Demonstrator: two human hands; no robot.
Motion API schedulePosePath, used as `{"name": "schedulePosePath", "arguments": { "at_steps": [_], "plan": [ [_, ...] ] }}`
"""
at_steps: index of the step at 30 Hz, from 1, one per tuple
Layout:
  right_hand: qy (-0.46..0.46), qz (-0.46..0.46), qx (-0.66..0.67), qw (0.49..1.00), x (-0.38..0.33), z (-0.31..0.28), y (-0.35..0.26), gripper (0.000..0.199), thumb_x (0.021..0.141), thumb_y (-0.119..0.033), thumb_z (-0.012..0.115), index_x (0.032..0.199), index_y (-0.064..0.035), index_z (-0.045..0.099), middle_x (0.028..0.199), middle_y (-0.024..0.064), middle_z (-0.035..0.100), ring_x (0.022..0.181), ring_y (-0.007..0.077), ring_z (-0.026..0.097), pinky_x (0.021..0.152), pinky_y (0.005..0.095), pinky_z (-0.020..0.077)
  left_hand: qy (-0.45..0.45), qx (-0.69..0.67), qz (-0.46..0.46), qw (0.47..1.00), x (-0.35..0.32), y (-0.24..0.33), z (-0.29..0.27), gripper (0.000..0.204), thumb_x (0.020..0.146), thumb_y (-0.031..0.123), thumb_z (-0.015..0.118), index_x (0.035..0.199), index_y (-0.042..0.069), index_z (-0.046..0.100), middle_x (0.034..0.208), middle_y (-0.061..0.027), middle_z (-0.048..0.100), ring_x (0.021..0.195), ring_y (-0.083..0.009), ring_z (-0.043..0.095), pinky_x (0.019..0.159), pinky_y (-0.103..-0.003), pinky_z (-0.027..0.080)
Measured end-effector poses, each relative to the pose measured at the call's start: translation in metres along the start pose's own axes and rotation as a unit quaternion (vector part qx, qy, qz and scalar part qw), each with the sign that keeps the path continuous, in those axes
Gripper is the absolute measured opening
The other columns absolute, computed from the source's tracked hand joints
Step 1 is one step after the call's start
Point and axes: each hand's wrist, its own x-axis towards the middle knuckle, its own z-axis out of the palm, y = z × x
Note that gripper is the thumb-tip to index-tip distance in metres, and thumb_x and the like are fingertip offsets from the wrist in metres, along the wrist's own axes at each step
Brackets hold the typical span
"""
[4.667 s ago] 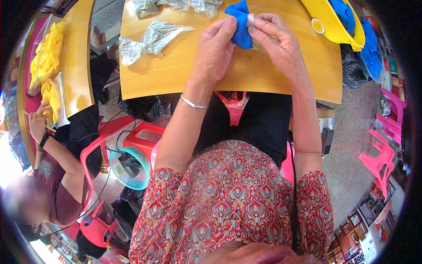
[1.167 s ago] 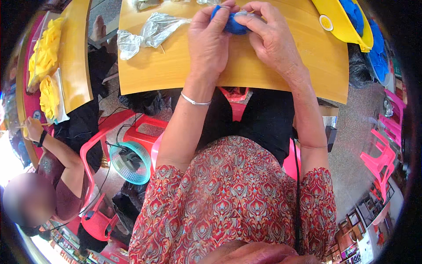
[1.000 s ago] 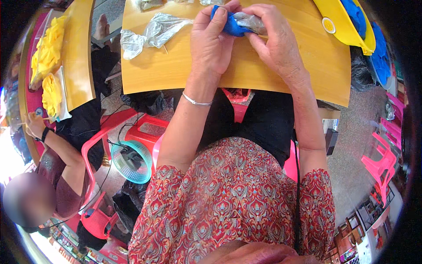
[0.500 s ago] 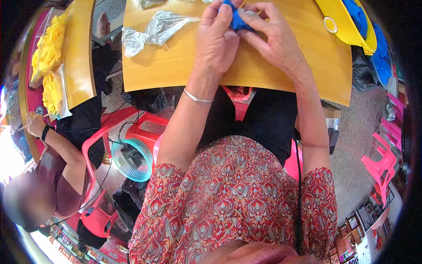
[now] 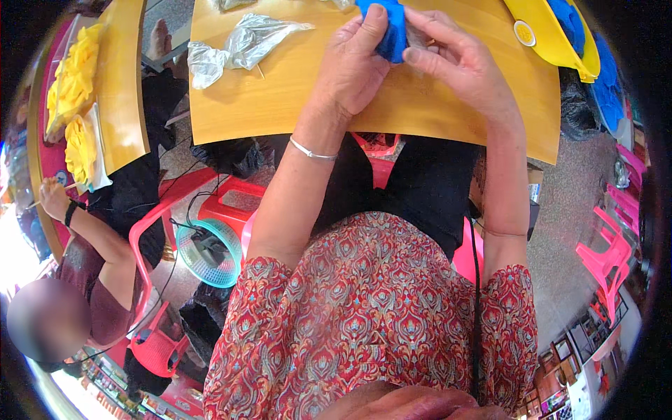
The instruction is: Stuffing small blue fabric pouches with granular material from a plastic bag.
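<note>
At the far side of the table, my left hand (image 5: 355, 70) pinches a strip of soft blue material (image 5: 393, 36), its thumb pressed on the near face. The blue piece hangs flat and narrow; its top runs to the edge of the picture. Just right of it is my right hand (image 5: 462, 63), thumb and fingers apart and curved beside the blue edge. Whether a fingertip touches it is hard to make out. A crumpled clear plastic bag (image 5: 255, 43) lies left of my hands, with a thin stick (image 5: 260, 71) beside it.
A yellow container (image 5: 556, 35) with blue pieces stands at the right end of the wooden table (image 5: 280, 112). More blue material (image 5: 609, 98) is beyond it. Left, a co-worker's hand (image 5: 54, 199) is at another table with yellow pieces (image 5: 75, 70). A turquoise basket (image 5: 231, 276) sits below.
The blue piece went from bunched between both hands to hanging flatter and longer from my left hand. My right hand has shifted right and slightly nearer, its fingers spreading.
</note>
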Motion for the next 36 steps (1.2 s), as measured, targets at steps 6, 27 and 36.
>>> {"name": "schedulePosePath", "arguments": {
  "at_steps": [6, 27, 36],
  "plan": [
    [0.095, -0.095, -0.22, 0.966, -0.001, -0.002, 0.027, 0.039, 0.084, -0.012, 0.071, 0.122, -0.0088, 0.064, 0.097, 0.0036, 0.056, 0.084, 0.011, 0.055, 0.071, 0.0227, 0.0449, 0.027, 0.02, -0.006, 0.999, 0.004, -0.011, 0.001, 0.037, 0.098, 0.03, 0.054, 0.122, 0.002, 0.053, 0.114, -0.0068, 0.059, 0.105, -0.0163, 0.059, 0.094, -0.033, 0.048],
    [0.177, -0.549, 0.013, 0.817, 0.027, 0.018, 0.063, 0.051, 0.081, -0.043, 0.072, 0.113, -0.0038, 0.066, 0.123, 0.0188, 0.048, 0.107, 0.0315, 0.05, 0.091, 0.0383, 0.0402, 0.011, -0.089, -0.045, 0.995, 0.007, -0.006, 0.004, 0.042, 0.101, 0.032, 0.043, 0.123, -0.003, 0.051, 0.126, -0.0188, 0.057, 0.111, -0.0276, 0.06, 0.094, -0.039, 0.051],
    [0.188, -0.195, -0.431, 0.861, -0.008, 0.017, -0.014, 0.053, 0.083, -0.05, 0.066, 0.108, -0.0032, 0.068, 0.134, 0.0221, 0.043, 0.115, 0.0387, 0.047, 0.098, 0.0482, 0.0349, -0.024, -0.001, -0.039, 0.999, 0.005, -0.009, -0.01, 0.04, 0.099, 0.035, 0.047, 0.12, 0.001, 0.054, 0.115, -0.0134, 0.062, 0.105, -0.0235, 0.063, 0.09, -0.036, 0.053]
  ]
}}
